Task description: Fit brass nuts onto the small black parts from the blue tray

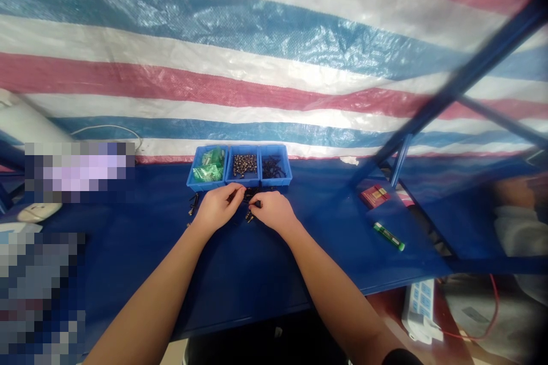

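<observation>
Both hands are close together over the blue table, just in front of three blue bins. My left hand (220,204) has thumb and fingers pinched together; whatever is between them is too small to make out. My right hand (273,209) is closed too, its fingertips at small dark and brass-coloured pieces (249,217) on the table. More such pieces (194,204) lie left of my left hand. The left bin (208,187) holds green plastic packets (208,172), the middle one brass-coloured small parts (245,165), the right one black screw-like parts (273,168).
To the right lie a dark red box (375,196) and a green tube (389,236). A blue metal frame post (454,88) rises there. Below it sits a white power strip (419,308). A striped plastic sheet (257,80) hangs behind the table. Blurred, a person's arm shows at far right.
</observation>
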Demonstrator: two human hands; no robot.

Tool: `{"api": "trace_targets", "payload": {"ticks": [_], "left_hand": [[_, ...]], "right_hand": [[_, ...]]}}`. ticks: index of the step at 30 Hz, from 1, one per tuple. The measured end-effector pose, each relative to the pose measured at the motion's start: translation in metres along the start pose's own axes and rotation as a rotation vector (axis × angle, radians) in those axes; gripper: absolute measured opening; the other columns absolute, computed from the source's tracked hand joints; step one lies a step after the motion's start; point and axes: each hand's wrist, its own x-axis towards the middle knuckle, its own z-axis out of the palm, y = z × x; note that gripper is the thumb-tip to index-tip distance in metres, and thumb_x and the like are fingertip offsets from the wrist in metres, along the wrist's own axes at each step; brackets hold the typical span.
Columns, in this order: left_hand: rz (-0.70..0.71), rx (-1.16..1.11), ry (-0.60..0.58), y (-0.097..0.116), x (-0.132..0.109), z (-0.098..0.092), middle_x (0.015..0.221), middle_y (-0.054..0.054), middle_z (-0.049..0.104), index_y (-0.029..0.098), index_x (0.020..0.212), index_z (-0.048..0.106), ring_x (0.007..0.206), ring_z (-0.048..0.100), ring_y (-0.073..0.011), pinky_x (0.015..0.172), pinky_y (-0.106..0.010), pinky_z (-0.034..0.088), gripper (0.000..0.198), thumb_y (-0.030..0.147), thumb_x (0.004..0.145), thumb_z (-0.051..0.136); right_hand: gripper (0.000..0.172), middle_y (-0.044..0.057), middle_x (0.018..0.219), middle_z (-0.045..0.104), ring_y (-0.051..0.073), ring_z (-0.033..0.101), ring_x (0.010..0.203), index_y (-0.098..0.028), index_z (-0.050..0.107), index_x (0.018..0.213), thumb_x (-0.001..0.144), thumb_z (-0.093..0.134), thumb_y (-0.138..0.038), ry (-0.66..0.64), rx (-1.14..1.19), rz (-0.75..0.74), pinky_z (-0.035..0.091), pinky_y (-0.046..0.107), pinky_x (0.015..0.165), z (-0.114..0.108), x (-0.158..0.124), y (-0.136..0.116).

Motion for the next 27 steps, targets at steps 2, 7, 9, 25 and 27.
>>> {"api": "trace_targets", "payload": {"ticks": [2, 7, 9, 25, 27], "left_hand": [[-0.002, -0.004, -0.005, -0.0006, 0.0001, -0.0001, 0.083, -0.002, 0.073, 0.021, 0.097, 0.069, 0.067, 0.067, -0.0149, 0.061, -0.022, 0.046, 0.033, 0.043, 0.096, 0.045], [-0.008, -0.004, -0.019, -0.0006, 0.0005, -0.0003, 0.084, -0.002, 0.074, 0.021, 0.098, 0.069, 0.070, 0.068, -0.0152, 0.062, -0.022, 0.047, 0.033, 0.043, 0.096, 0.044], [-0.011, -0.002, -0.022, -0.0004, 0.0006, -0.0002, 0.085, -0.002, 0.074, 0.021, 0.098, 0.069, 0.072, 0.068, -0.0154, 0.062, -0.021, 0.047, 0.033, 0.043, 0.096, 0.045], [0.001, -0.080, -0.032, 0.0022, 0.0001, 0.0002, 0.089, -0.003, 0.074, 0.021, 0.103, 0.069, 0.074, 0.068, -0.0161, 0.065, -0.022, 0.050, 0.034, 0.045, 0.095, 0.047], [0.001, -0.105, -0.037, 0.0030, -0.0002, 0.0003, 0.089, -0.003, 0.074, 0.022, 0.105, 0.069, 0.073, 0.068, -0.0161, 0.063, -0.022, 0.050, 0.033, 0.045, 0.094, 0.048]], "right_hand": [[0.017, -0.004, 0.096, 0.076, 0.018, 0.068, 0.086, -0.033, 0.073, 0.094, 0.088, 0.058, -0.034, -0.020, -0.027, -0.003, 0.047, 0.026, 0.071, -0.0003, -0.0006, -0.0018], [0.021, -0.003, 0.100, 0.075, 0.019, 0.068, 0.092, -0.034, 0.071, 0.104, 0.090, 0.055, -0.033, -0.011, -0.085, -0.035, 0.047, 0.027, 0.074, -0.0009, -0.0017, -0.0062], [0.024, -0.002, 0.104, 0.075, 0.019, 0.068, 0.094, -0.034, 0.070, 0.108, 0.091, 0.053, -0.033, -0.018, -0.105, -0.029, 0.047, 0.028, 0.076, -0.0008, -0.0019, -0.0072], [0.012, 0.002, 0.084, 0.067, 0.018, 0.062, 0.084, -0.023, 0.066, 0.087, 0.089, 0.055, -0.026, 0.222, 0.096, -0.086, 0.046, 0.027, 0.074, 0.0024, -0.0009, -0.0080], [0.011, 0.004, 0.089, 0.065, 0.019, 0.060, 0.092, -0.022, 0.065, 0.087, 0.089, 0.055, -0.026, 0.323, 0.183, -0.115, 0.047, 0.028, 0.080, 0.0019, -0.0004, -0.0077]]}}
